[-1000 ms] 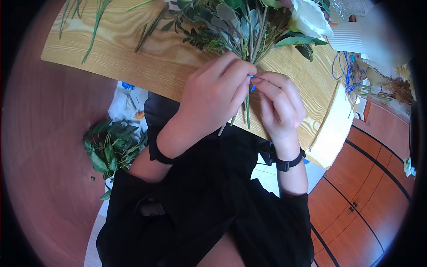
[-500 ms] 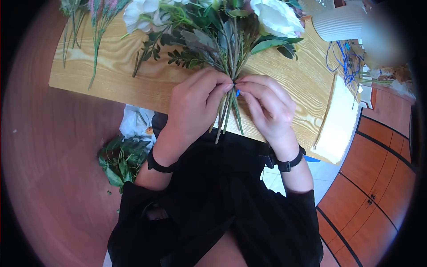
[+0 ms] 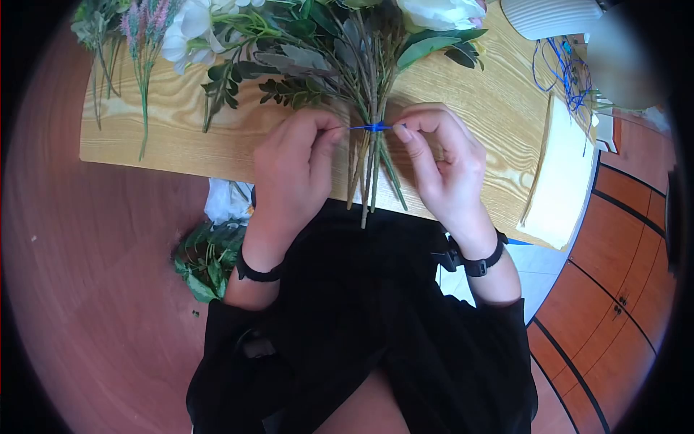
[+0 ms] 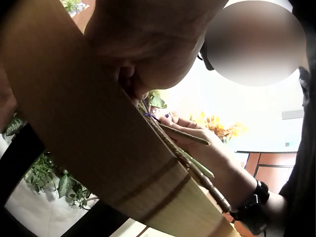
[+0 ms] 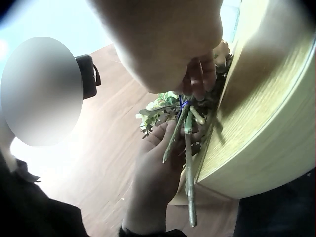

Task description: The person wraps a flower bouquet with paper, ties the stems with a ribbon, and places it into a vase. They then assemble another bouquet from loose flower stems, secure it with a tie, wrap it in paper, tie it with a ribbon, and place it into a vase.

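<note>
A bouquet (image 3: 372, 79) of white flowers and green leaves lies on the wooden table (image 3: 484, 145), its bare stems pointing toward the person. Round the stems runs a thin blue string (image 3: 376, 127), stretched out to both sides. My left hand (image 3: 293, 163) pinches one end of it between thumb and forefinger. On the other side my right hand (image 3: 452, 159) pinches the opposite end. Both hands stand a little apart from the stems. The right wrist view shows the stem ends (image 5: 190, 182) hanging past the table edge, with the string (image 5: 184, 104) around them.
Loose sprigs (image 3: 144, 108), some with pink blossoms, lie at the table's left. A tangle of blue string (image 3: 571, 79) and a white ribbed object (image 3: 553, 22) are at the back right. A pale flat stack (image 3: 560, 181) lies along the right edge. Leafy greenery (image 3: 210, 264) sits below the table.
My hands have drawn apart from the stems, left hand leftward and right hand rightward, so the blue string now shows taut between them. The head view has shifted too.
</note>
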A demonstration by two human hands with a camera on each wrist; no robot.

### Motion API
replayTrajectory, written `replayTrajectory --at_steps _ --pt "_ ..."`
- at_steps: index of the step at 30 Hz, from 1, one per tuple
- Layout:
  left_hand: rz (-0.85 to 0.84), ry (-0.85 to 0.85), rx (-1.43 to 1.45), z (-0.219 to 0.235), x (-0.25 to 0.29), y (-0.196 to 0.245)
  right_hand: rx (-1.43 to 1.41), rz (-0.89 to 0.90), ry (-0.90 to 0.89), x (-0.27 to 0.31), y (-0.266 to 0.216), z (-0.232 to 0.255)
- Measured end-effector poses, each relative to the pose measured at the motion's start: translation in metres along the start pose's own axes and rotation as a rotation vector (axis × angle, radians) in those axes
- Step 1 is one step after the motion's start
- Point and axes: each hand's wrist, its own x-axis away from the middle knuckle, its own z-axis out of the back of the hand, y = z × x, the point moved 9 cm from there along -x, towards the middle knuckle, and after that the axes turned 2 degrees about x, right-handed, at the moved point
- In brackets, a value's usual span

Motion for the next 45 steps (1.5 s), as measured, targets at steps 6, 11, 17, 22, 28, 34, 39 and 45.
replayTrajectory --at_steps 6,11,17,22,28,34,39,45 --pt "-0.142 0.002 -0.137 -0.004 0.004 0.003 -0.289 -0.383 0.038 0.022 0.037 -0.012" --pt "-0.188 0.043 -0.242 -0.003 0.006 0.006 -0.240 -0.379 0.051 0.022 0.034 -0.011" --pt "-0.063 0.055 -0.110 -0.001 0.006 -0.001 -0.165 -0.190 -0.007 0.009 0.020 0.000" --pt "0.024 0.047 -0.040 -0.005 0.008 -0.007 -0.172 -0.139 -0.038 0.002 0.013 0.001" --pt "0.006 0.037 -0.127 -0.008 0.011 -0.006 -0.287 -0.387 -0.006 0.022 0.040 -0.013" --pt "0.009 0.016 -0.164 -0.007 0.008 -0.005 -0.410 -0.449 0.016 0.026 0.046 -0.017" --pt "-0.011 0.037 -0.186 -0.006 0.008 -0.001 -0.504 -0.525 0.007 0.028 0.048 -0.022" --pt "-0.014 0.039 -0.200 -0.007 0.009 -0.001 -0.589 -0.595 0.037 0.031 0.048 -0.025"
